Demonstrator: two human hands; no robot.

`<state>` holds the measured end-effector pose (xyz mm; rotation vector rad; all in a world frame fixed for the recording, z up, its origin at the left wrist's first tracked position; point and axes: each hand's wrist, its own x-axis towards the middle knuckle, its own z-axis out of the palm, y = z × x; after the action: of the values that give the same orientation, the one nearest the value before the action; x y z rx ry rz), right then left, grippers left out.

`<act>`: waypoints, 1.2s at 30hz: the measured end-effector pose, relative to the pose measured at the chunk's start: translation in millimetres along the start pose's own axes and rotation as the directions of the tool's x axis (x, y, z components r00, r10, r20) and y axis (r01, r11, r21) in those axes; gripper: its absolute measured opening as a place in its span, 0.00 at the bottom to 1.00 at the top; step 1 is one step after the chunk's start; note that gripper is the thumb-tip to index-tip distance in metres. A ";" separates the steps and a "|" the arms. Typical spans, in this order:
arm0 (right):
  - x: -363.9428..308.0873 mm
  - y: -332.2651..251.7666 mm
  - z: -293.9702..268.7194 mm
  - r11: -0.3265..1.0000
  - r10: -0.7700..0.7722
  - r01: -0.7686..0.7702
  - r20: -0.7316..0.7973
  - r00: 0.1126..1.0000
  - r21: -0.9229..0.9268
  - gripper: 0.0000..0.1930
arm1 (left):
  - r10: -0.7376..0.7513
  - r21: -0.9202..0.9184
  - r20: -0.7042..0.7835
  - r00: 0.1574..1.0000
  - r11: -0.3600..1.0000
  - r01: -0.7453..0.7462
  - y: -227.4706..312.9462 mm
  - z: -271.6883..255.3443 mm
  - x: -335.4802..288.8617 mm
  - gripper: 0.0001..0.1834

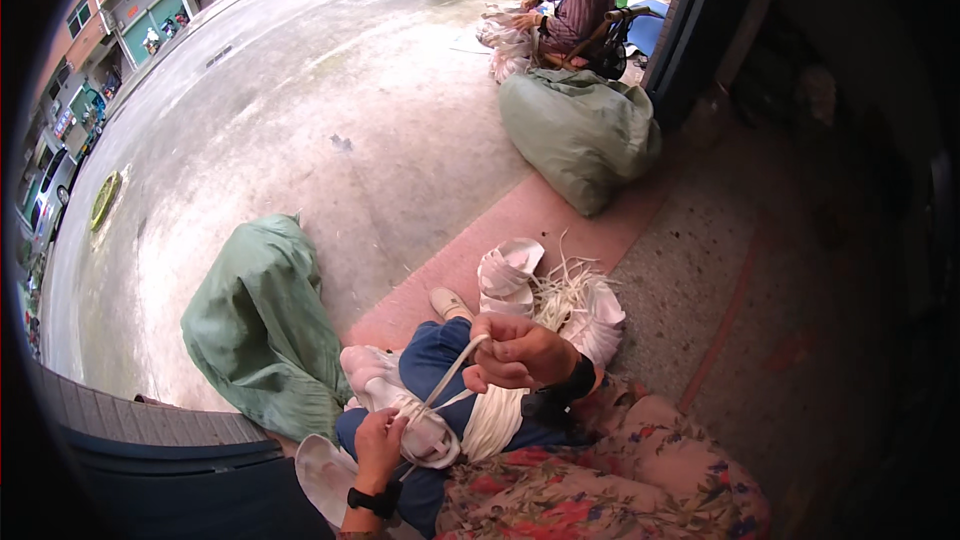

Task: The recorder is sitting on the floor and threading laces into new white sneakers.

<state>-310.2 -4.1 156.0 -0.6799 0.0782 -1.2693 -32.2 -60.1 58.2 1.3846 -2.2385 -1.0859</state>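
My right hand [522, 350] is raised over my lap, its fingers pinched on a cream shoelace [450, 374] that runs slantwise down to a white shoe upper [432, 440]. Lying across my blue-clad legs, that upper has lace loops around its opening. At its left side my left hand [378, 446] is closed, fingertips together by the lace; whether they grip lace or upper is hard to make out. A bundle of cream laces [494, 420] rests on my lap between the hands. More pale uppers [368, 368] lie against my left leg.
Beyond my foot stand stacked white uppers [508, 275] and loose laces [572, 290]. A green cloth sack [265, 320] bulges at left; another green sack [580, 130] lies ahead right, near a seated person [582, 5] handling pale pieces. A dark door frame [690, 30] rises at right.
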 end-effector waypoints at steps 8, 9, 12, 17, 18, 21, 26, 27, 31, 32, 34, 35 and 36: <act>21.3 5.5 11.1 0.978 0.192 -0.192 -0.009 0.981 -0.086 0.08 | 0.400 -0.431 0.303 0.865 0.867 -0.250 54.4 2.1 26.0 0.12; 22.3 4.2 8.7 0.973 0.221 -0.218 0.033 0.975 -0.070 0.09 | 0.385 -0.456 0.335 0.860 0.865 -0.210 52.5 1.0 26.6 0.10; 30.4 20.2 -1.3 0.981 0.072 -0.083 -0.067 0.995 -0.174 0.09 | 0.183 -0.589 0.300 0.936 0.807 0.031 40.2 -5.7 26.1 0.08; 28.7 10.1 -29.4 0.985 -0.126 0.170 -0.571 0.811 0.024 0.13 | -0.162 -0.986 -0.036 0.986 0.167 -0.008 -8.3 -58.2 26.2 0.09; 23.4 8.1 -40.0 0.970 -0.048 0.183 -0.616 0.786 0.157 0.12 | -0.270 -0.993 -0.095 0.958 0.092 -0.072 -12.6 -73.7 20.7 0.09; -0.5 17.3 -74.5 0.946 -0.021 0.201 -0.573 0.819 0.254 0.10 | -0.350 -0.977 -0.198 0.916 -0.001 -0.211 -36.6 -111.6 9.6 0.09; -7.8 35.6 -84.0 0.979 -0.014 -0.118 -0.633 0.774 -0.165 0.08 | -0.322 -0.929 -0.236 0.917 0.353 -0.115 -22.8 -108.6 -12.2 0.08; -0.6 40.8 -80.8 0.824 -0.049 -0.335 -0.648 0.760 -0.456 0.06 | -0.322 -0.816 -0.239 0.916 0.577 -0.011 -21.5 -94.7 -16.0 0.08; -2.5 69.7 -53.3 0.516 0.112 -0.518 -0.545 0.831 -0.682 0.15 | 0.094 0.017 -0.066 0.993 0.995 -0.093 -20.9 -16.3 -36.7 0.10; -5.9 75.8 -55.6 0.348 0.182 -0.588 -0.563 0.806 -0.730 0.13 | -0.028 -0.061 0.032 0.999 0.998 0.030 -16.9 -6.7 -37.7 0.10; -12.1 92.2 -52.9 0.211 0.223 -0.556 -0.515 0.828 -0.804 0.12 | -0.065 -0.109 0.033 0.997 0.992 0.068 -27.1 8.6 -44.4 0.07; -13.7 96.6 -58.2 0.153 0.264 -0.528 -0.480 0.836 -0.835 0.11 | -0.115 -0.085 0.036 0.993 0.989 0.118 -25.3 12.2 -46.5 0.07; -18.7 103.3 -60.8 0.091 0.297 -0.494 -0.449 0.842 -0.865 0.12 | -0.148 -0.087 0.022 0.989 0.985 0.149 -26.7 14.0 -52.1 0.07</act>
<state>-253.6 0.3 48.8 -1.5322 1.2720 -0.5459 2.3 -15.8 36.4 1.5303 -2.0974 -1.2321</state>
